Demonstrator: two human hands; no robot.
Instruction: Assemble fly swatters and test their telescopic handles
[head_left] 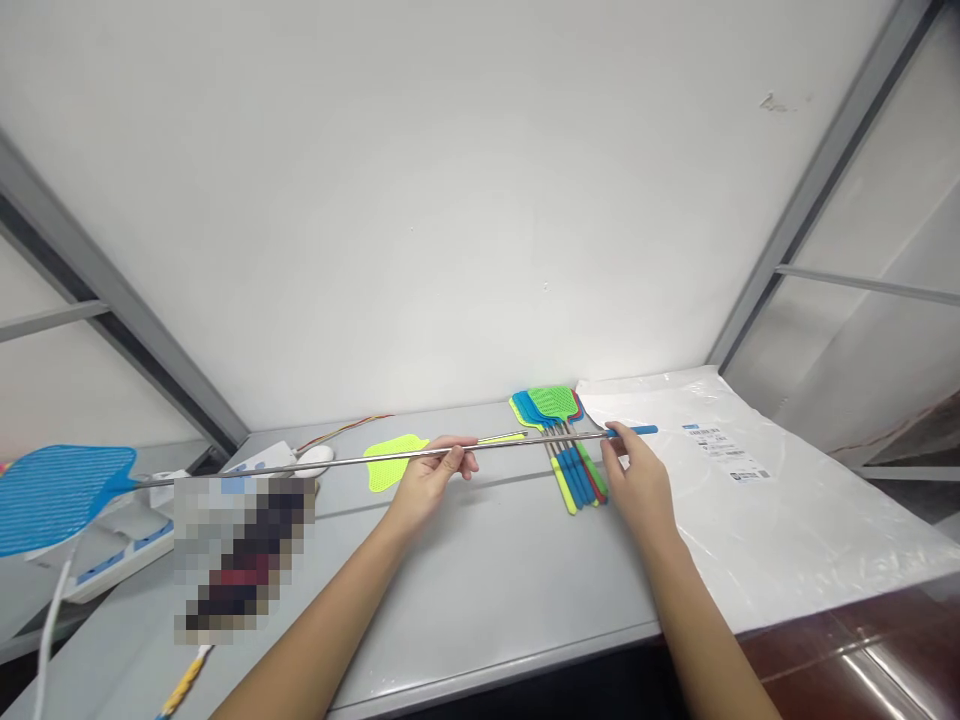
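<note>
A blue fly swatter (71, 498) with its metal rod drawn out long stretches across the view, above the table, its head at the far left. My left hand (436, 470) is closed around the middle of the rod, thumb pressed on it. Near the blue grip at the other end, my right hand (637, 478) pinches the swatter between thumb and fingers. Behind my left hand lies a yellow fly swatter (390, 465), partly hidden by that hand and the rod. A fanned stack of several fly swatters (555, 402), green on top, rests between my hands, handles pointing toward me.
A white plastic mailing bag (787, 530) with a printed label covers the right of the grey table (487, 580). On the left are a white power strip (124, 565), a white rounded object (316, 458), cables and a pixelated item (244, 565). A white wall panel (480, 200) stands behind.
</note>
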